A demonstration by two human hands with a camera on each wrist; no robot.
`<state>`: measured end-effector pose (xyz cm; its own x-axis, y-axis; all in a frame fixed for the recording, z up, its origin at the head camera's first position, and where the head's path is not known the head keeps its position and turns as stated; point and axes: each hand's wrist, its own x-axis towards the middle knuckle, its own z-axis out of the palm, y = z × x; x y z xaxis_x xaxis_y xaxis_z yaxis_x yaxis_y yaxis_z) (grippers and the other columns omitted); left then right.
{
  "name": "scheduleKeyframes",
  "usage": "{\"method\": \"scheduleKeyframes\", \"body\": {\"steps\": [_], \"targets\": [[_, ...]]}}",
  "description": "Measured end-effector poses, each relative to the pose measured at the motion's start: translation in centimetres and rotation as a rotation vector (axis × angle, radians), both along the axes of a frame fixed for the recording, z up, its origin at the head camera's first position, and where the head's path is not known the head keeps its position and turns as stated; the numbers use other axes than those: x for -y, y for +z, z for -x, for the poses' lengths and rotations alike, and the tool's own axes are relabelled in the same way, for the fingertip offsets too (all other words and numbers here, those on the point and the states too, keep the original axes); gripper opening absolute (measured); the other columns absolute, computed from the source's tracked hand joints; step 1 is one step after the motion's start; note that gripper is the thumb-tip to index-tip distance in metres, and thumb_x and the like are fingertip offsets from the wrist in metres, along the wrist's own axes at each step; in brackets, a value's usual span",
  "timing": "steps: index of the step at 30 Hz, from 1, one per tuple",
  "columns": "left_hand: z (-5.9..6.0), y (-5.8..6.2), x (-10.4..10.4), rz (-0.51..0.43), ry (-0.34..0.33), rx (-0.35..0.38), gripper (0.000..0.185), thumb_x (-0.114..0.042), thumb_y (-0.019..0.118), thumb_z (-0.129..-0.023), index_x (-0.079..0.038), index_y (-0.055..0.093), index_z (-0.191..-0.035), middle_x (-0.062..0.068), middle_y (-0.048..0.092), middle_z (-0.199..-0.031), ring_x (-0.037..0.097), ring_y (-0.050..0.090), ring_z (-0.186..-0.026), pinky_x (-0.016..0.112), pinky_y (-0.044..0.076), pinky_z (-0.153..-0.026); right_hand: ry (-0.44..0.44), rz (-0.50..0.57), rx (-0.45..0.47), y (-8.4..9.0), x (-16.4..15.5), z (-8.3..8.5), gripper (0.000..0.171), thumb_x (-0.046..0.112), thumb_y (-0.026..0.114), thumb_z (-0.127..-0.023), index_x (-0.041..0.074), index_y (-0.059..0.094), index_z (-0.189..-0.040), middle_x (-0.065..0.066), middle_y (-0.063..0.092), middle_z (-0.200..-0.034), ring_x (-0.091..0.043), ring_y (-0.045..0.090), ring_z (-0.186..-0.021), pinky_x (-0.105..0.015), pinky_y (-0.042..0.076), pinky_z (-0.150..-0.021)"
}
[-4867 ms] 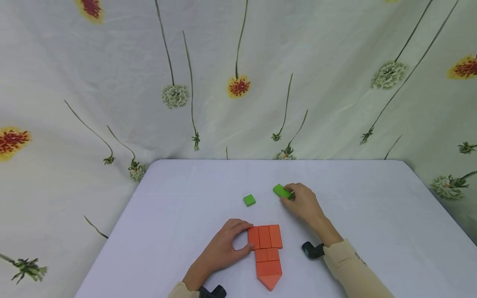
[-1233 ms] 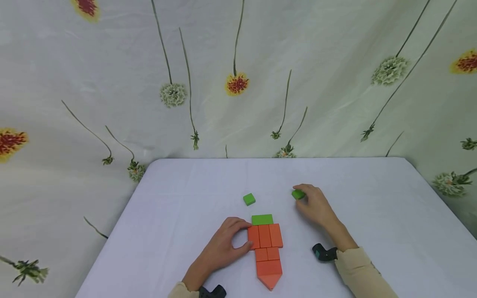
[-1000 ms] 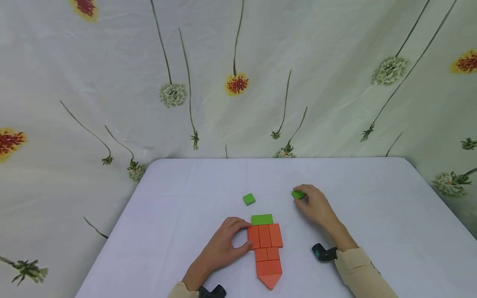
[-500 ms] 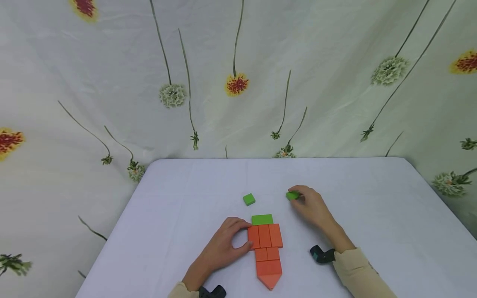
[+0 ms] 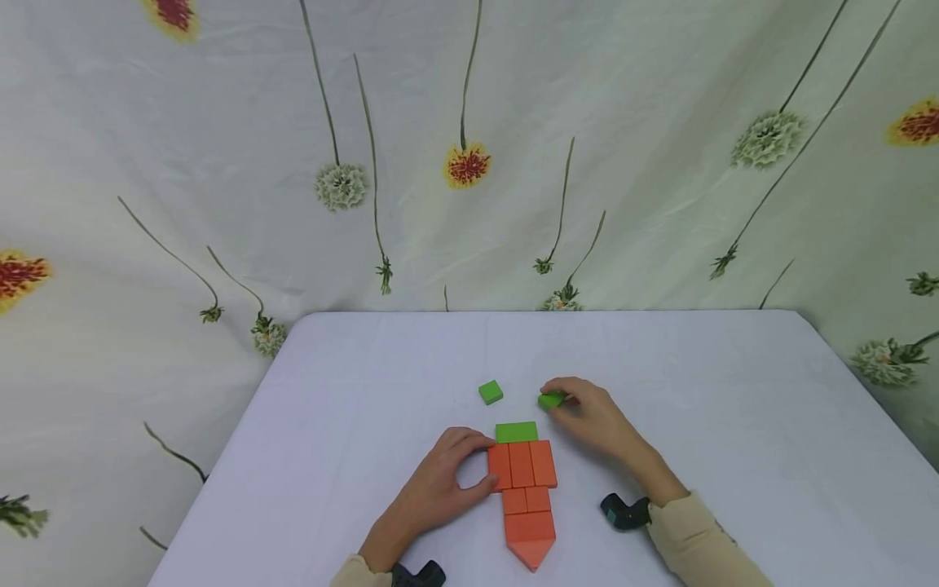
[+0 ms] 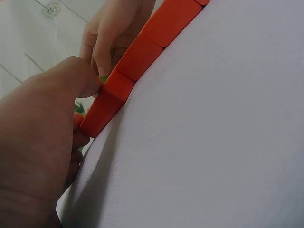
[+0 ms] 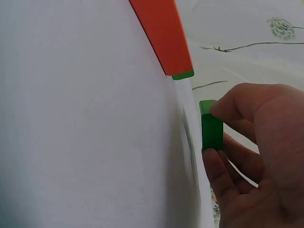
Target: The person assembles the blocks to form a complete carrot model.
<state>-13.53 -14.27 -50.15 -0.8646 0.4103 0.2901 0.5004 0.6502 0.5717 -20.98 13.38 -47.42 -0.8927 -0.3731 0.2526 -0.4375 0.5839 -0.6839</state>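
Note:
My left hand pinches the leftmost orange block of a row of three, thumb at its near end and fingertips at its far end. Two small orange blocks, a wider rectangular block and a pointed triangular block line up below the row, lying flat. Along the row's far edge lies a green rectangular block. My right hand pinches a small green block between thumb and fingers, just beyond and right of that green block.
A loose small green block lies on the white table, behind the orange row. Dark wrist cameras sit on both wrists. A flower-patterned cloth hangs behind the table's far edge.
Since the earliest frame, a green block has come to lie at the orange row's far edge. My right hand has lately carried another green block left and nearer. The left hand stays put.

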Motion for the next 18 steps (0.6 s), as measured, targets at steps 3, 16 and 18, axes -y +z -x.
{"method": "scheduleKeyframes", "body": {"steps": [3, 16, 18], "targets": [[-0.02, 0.02, -0.04, 0.000, 0.001, 0.005, 0.041, -0.029, 0.081, -0.089, -0.020, 0.067, -0.126, -0.010, 0.061, -0.125, 0.010, 0.054, -0.124, 0.036, 0.052, -0.107, 0.033, 0.001, 0.010, -0.18, 0.20, -0.16, 0.032, -0.002, 0.068, -0.090, 0.008, 0.071, -0.121, -0.007, 0.071, -0.122, -0.022, 0.066, -0.105, -0.041, 0.058, -0.093], [-0.01, 0.16, -0.05, 0.006, 0.001, 0.010, 0.041, -0.029, 0.081, -0.089, -0.020, 0.067, -0.127, -0.009, 0.061, -0.125, 0.010, 0.054, -0.124, 0.035, 0.052, -0.107, 0.122, -0.028, 0.069, -0.79, 0.49, -0.38, 0.033, 0.007, 0.067, -0.093, 0.014, 0.071, -0.125, -0.002, 0.070, -0.126, -0.018, 0.064, -0.108, -0.037, 0.057, -0.096], [0.00, 0.17, -0.03, 0.004, 0.000, 0.010, 0.041, -0.029, 0.081, -0.089, -0.020, 0.067, -0.127, -0.009, 0.061, -0.125, 0.010, 0.054, -0.124, 0.036, 0.052, -0.108, 0.128, -0.030, 0.074, -0.86, 0.45, -0.37, 0.032, 0.008, 0.068, -0.093, 0.014, 0.070, -0.125, -0.002, 0.069, -0.128, -0.018, 0.064, -0.110, -0.037, 0.056, -0.097]]}}
